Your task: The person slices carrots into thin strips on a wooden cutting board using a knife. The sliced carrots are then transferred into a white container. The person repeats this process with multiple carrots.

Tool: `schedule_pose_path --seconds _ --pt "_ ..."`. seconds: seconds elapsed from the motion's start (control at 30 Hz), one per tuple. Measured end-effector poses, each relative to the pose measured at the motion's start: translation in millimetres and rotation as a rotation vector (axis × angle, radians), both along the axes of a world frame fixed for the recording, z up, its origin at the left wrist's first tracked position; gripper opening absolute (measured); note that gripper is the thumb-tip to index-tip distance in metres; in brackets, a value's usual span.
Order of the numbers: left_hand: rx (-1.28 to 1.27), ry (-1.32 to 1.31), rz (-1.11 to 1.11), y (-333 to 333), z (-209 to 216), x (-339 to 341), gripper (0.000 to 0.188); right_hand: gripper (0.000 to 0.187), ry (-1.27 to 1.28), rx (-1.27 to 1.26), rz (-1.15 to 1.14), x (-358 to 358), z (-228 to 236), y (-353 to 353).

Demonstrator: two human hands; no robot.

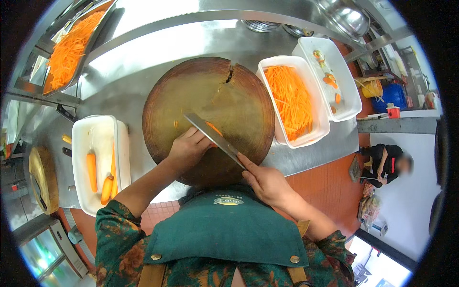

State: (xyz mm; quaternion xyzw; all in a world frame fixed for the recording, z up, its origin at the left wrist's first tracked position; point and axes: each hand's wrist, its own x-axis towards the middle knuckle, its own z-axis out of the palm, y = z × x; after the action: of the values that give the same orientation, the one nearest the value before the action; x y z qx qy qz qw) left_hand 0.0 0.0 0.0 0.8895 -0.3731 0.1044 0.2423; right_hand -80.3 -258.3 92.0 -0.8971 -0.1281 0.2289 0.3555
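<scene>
On a round wooden chopping block my right hand grips a cleaver by its handle. The broad blade slants up and to the left over the middle of the block. My left hand is closed beside the blade, its curled fingers on a carrot that it mostly hides. A thin carrot slice shows at the far side of the blade, and a few small shreds lie to its left. The block has a crack at its far rim.
Left of the block, a white tub holds several whole carrots. To its right stand a white tub of shredded carrot and another with scraps. More shreds fill a tray on the raised shelf. A person sits at far right.
</scene>
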Motion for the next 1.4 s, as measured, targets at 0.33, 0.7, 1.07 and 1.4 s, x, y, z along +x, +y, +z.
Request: schedule_pose_path --seconds 0.33,0.7,1.07,1.4 --pt "-0.051 0.015 0.011 -1 0 2 0.026 0.051 0.011 -0.091 0.018 7 6 8" --pt "-0.022 -0.016 0.052 -1 -4 -4 0.026 0.055 0.062 -0.011 0.006 21 -15 18" --pt "-0.053 -0.04 0.079 -4 4 -2 0.027 0.052 0.097 -0.035 -0.004 25 -13 24" --pt "-0.055 -0.02 0.073 1 -8 -6 0.028 0.055 0.164 -0.013 0.006 28 -22 28"
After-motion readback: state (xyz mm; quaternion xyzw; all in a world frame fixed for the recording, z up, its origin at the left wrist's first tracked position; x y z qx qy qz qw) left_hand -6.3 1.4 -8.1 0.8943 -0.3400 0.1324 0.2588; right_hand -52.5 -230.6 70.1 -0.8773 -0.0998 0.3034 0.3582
